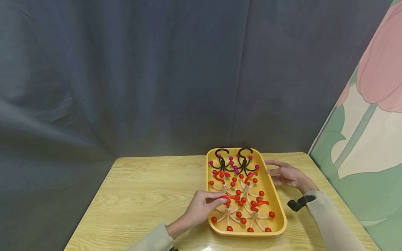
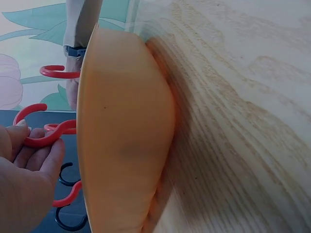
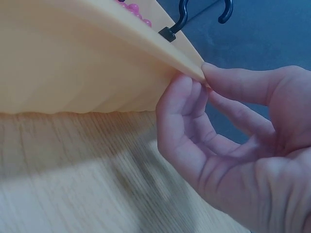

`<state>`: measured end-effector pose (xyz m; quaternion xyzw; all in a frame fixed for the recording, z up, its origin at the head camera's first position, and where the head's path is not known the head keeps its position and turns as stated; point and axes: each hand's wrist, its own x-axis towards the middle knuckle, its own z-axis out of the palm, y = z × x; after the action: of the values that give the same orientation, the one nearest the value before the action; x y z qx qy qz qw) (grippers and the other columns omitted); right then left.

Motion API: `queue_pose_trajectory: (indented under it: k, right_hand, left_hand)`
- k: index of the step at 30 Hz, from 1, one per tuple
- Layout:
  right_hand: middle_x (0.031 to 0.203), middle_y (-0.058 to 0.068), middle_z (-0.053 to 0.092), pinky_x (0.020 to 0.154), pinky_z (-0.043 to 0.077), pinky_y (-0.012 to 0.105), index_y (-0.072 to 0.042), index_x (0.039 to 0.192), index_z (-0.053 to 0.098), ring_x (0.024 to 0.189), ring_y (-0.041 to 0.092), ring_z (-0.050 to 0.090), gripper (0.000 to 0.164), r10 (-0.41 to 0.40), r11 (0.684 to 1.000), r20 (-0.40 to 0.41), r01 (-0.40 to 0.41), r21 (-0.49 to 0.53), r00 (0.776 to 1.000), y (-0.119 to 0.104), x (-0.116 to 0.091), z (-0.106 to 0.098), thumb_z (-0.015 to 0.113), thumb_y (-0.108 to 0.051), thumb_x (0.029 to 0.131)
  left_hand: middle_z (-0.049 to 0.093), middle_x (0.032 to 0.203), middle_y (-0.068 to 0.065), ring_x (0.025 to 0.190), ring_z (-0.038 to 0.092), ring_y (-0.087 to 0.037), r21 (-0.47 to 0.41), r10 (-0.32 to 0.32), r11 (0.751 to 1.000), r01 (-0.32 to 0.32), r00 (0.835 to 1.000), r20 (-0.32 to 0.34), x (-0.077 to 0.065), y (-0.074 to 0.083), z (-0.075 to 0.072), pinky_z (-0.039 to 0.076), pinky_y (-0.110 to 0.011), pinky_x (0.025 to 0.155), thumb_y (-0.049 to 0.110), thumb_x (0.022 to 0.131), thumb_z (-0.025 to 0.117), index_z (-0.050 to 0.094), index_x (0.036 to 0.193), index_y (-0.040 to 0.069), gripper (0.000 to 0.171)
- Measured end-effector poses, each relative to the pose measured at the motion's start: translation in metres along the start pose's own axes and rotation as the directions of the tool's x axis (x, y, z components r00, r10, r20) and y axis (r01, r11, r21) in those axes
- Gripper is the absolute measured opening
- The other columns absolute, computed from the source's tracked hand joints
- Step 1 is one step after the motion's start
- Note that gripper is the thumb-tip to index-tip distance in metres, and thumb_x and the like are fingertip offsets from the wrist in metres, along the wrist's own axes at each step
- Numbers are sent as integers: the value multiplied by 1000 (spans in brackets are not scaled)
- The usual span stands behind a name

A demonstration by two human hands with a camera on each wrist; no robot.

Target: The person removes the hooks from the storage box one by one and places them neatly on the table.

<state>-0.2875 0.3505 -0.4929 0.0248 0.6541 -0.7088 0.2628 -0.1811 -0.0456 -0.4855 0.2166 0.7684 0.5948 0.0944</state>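
A yellow tray (image 1: 270, 201) holds several claw-shaped scalp massagers with hooked handles and ball-tipped prongs. My left hand (image 1: 198, 208) reaches over its left rim. Thumb and fingers pinch the red hook of the front-left massager (image 1: 231, 197), which has pale prongs and red balls and stands in the tray. In the left wrist view this red hook (image 2: 46, 141) lies across the fingers, its prongs hidden behind the tray wall. At the tray's right side, my right hand (image 1: 287, 175) pinches the rim between thumb and fingers, as the right wrist view shows.
Two black massagers (image 1: 223, 163) with pink balls stand at the tray's far end. Another red-hooked massager (image 1: 257, 211) is at front right, with two more behind. The tray rests on a wooden table (image 1: 150, 195). A dark curtain (image 1: 172, 87) hangs behind it.
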Motion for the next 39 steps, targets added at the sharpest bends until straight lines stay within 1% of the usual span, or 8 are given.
queue_pose_trajectory:
  k: [9, 15, 24, 27, 32, 34, 37, 39]
  right_hand:
    - [123, 6, 76, 90, 64, 44, -11, 159, 40, 109, 26, 77, 58, 3, 1000, 2, -3, 13, 1000, 2, 0, -1, 63, -10, 105]
    - [122, 6, 76, 90, 64, 44, -14, 156, 45, 109, 26, 77, 54, 2, 1000, 1, -2, 12, 1000, 4, 0, -2, 63, -11, 106]
    - [122, 6, 76, 90, 64, 44, -15, 156, 45, 109, 27, 77, 54, -3, 1000, 1, 3, 20, 1000, 6, 1, -4, 63, -10, 106]
    - [122, 6, 76, 89, 64, 44, -15, 156, 46, 108, 27, 77, 53, -2, 1000, 4, 2, 26, 1000, 6, 1, -4, 63, -10, 106]
    - [121, 6, 76, 88, 64, 44, -16, 156, 45, 108, 27, 78, 53, -4, 1000, 15, 3, 21, 1000, 6, 1, -5, 61, -10, 107]
    - [121, 5, 76, 88, 64, 44, -16, 157, 44, 108, 27, 78, 54, -6, 1000, 15, 6, 19, 1000, 6, 1, -5, 61, -11, 107]
    - [121, 4, 76, 89, 64, 44, -15, 159, 42, 108, 26, 77, 56, -7, 1000, 7, 7, 14, 1000, 6, 1, -4, 62, -12, 106]
    - [122, 4, 76, 90, 64, 44, -14, 160, 40, 109, 26, 77, 59, -5, 1000, -2, 5, 8, 1000, 6, 1, -3, 63, -13, 106]
  left_hand:
    - [78, 124, -7, 110, 77, -11, 28, 11, 1000, -10, 1000, -8, 1, 6, -2, 58, -17, 94, 35, 97, 75, 80, 120, 13, 32]
    - [79, 122, -6, 105, 77, -8, 11, 10, 1000, -10, 1000, -1, 1, 11, -5, 58, -16, 91, 32, 98, 74, 80, 119, 15, 28]
    - [80, 120, -6, 101, 77, -5, 2, 49, 999, -49, 999, 0, 5, 25, -12, 59, -17, 89, 30, 99, 74, 80, 121, 14, 28]
    - [81, 117, -6, 92, 75, -3, 8, 55, 998, -55, 998, -13, 6, 32, -15, 59, -15, 79, 32, 99, 74, 80, 120, 14, 29]
    - [80, 117, -11, 97, 77, -6, 8, 75, 997, -75, 997, -29, 10, 41, -24, 59, -17, 84, 31, 101, 72, 80, 122, 12, 30]
    - [80, 116, -13, 99, 78, -8, -7, 83, 997, -83, 996, -35, 12, 44, -29, 59, -17, 82, 28, 101, 72, 79, 123, 10, 29]
    - [80, 115, -14, 97, 79, -11, -39, 89, 995, -91, 995, -48, 14, 50, -36, 52, -14, 66, 25, 101, 71, 78, 124, 9, 29]
    - [80, 117, -12, 101, 79, -14, -57, 93, 994, -96, 994, -55, 16, 54, -40, 53, -14, 67, 24, 102, 71, 78, 125, 9, 29]
